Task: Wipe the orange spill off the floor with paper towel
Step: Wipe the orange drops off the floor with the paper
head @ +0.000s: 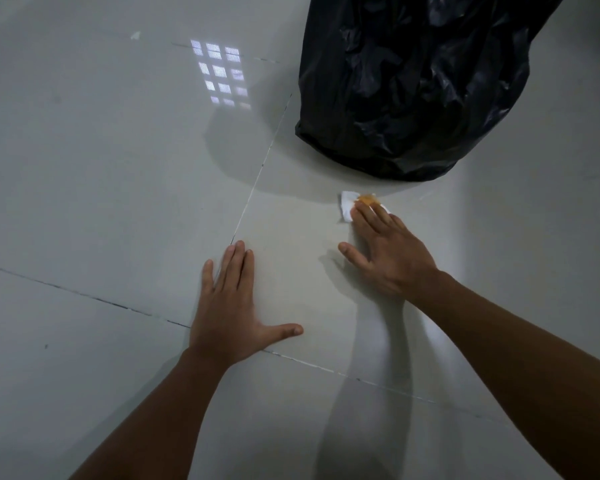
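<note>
- Left hand [234, 306] is lying flat on the floor [84, 202], fingers straight.
- Right hand [388, 251] is pressing straight fingers onto the paper towel [347, 205] over the orange spill [368, 200].
- Black bag [413, 84] is standing just behind, contents hidden.

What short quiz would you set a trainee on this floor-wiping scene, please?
1. True or false: the left hand lies flat on the floor, holding nothing.
2. Which of the hands presses the paper towel? A) left B) right
3. Fill in: just beyond the towel stands a black ____.
Key: 1 true; 2 B, the right hand; 3 bag.
</note>
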`<state>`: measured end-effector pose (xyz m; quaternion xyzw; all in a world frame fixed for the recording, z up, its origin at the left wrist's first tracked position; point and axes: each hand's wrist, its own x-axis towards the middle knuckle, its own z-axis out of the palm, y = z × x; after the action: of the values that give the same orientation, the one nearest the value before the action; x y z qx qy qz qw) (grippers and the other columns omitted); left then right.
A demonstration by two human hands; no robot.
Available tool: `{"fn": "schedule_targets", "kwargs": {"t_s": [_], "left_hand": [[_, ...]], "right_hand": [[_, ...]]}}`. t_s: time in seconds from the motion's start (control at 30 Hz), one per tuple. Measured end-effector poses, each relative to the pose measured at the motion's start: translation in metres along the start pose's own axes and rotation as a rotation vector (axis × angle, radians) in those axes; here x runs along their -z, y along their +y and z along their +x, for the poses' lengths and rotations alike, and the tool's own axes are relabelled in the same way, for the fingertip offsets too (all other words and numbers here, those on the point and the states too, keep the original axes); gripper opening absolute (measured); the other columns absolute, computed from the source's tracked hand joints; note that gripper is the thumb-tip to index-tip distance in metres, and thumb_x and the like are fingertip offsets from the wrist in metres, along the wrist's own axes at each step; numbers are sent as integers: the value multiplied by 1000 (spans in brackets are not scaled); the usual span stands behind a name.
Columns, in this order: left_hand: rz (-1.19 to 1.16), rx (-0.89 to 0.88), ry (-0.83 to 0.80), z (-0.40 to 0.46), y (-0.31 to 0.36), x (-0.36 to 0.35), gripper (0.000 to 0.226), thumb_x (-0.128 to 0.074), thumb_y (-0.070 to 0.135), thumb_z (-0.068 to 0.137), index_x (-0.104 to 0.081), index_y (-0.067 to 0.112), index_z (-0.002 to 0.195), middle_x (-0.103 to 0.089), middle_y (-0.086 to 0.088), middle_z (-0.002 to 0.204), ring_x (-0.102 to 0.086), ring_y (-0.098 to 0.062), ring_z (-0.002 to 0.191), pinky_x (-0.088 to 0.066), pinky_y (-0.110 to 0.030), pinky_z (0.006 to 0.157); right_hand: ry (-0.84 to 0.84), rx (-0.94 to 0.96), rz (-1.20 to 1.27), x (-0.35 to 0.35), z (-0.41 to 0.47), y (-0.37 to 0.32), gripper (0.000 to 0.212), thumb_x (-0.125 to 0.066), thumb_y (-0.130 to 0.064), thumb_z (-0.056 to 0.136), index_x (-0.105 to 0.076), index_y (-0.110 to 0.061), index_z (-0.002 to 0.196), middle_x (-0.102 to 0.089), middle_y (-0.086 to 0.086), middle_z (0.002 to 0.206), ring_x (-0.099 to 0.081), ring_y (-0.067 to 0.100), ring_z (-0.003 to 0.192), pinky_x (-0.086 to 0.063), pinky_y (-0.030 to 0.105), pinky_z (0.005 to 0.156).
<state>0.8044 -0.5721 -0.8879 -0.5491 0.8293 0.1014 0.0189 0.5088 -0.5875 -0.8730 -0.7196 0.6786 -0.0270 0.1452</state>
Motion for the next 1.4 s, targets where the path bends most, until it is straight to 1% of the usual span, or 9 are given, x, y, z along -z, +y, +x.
{"fn": "schedule_targets", "kwargs": {"t_s": [0.17, 0.27, 0.4, 0.57, 0.7, 0.83, 0.93, 1.17, 1.4], "left_hand": [[10, -1, 2, 0, 0, -1, 146, -29, 107, 57, -21, 1, 157, -12, -15, 169, -6, -24, 158, -11, -57, 125], [21, 3, -7, 0, 2, 1, 146, -28, 107, 56, -21, 1, 157, -12, -15, 169, -7, -25, 158, -11, -57, 125], [30, 10, -10, 0, 3, 1, 147, -24, 107, 56, -19, 1, 158, -9, -15, 170, -5, -24, 158, -10, -57, 125], [21, 2, 10, -1, 3, 1, 146, -23, 106, 56, -24, -1, 156, -15, -17, 168, -10, -26, 157, -13, -58, 124], [15, 4, 13, -1, 3, 1, 147, -24, 107, 55, -23, 0, 156, -14, -16, 169, -9, -25, 157, -12, -57, 125], [17, 3, 9, -2, 4, 2, 146, -23, 106, 56, -22, 0, 157, -13, -15, 169, -8, -25, 157, -10, -57, 125], [16, 1, 9, -2, 5, 2, 147, -23, 106, 56, -21, 0, 157, -12, -15, 169, -7, -24, 158, -10, -57, 125], [48, 5, -1, 0, 4, 0, 146, -22, 107, 57, -15, 1, 158, -8, -13, 170, -2, -23, 158, -8, -56, 126], [70, 2, -16, 2, 3, -1, 146, -23, 106, 58, -15, 0, 158, -10, -16, 169, -5, -27, 158, -11, -58, 125]], "right_hand": [[29, -61, 73, -12, -52, 8, 77, -21, -64, 100, -11, -18, 162, -5, -1, 170, 0, 15, 156, 1, 31, 124], [24, -77, 117, -15, -79, 1, 77, -22, -62, 100, -11, -18, 162, -4, -3, 170, 1, 15, 156, 0, 31, 125], [-5, 7, 114, -22, -114, -16, 80, -29, -60, 98, -15, -14, 161, -8, 0, 170, 1, 17, 156, -1, 33, 127], [-1, 123, 104, -35, -154, -28, 79, -38, -61, 98, -27, -11, 159, -12, -1, 166, -8, 17, 155, -11, 37, 127], [8, 88, 25, -35, -162, -10, 82, -37, -65, 98, -29, -10, 158, -17, 2, 166, -16, 19, 155, -16, 38, 124], [25, -98, -22, -25, -151, 22, 90, -24, -73, 95, -10, -14, 162, 0, 1, 167, 5, 15, 155, -2, 31, 126], [44, -172, 61, -12, -121, 41, 92, -25, -72, 96, 2, -14, 162, 13, 1, 168, 18, 10, 153, 3, 30, 125], [-64, -124, 127, 12, -37, 32, 98, -34, -71, 95, 2, -8, 161, 11, 8, 169, 12, 18, 155, 6, 30, 121], [-53, 30, 167, 6, 13, -31, 93, -40, -65, 98, -7, -5, 160, 0, 12, 169, 4, 21, 156, 2, 32, 125]]}}
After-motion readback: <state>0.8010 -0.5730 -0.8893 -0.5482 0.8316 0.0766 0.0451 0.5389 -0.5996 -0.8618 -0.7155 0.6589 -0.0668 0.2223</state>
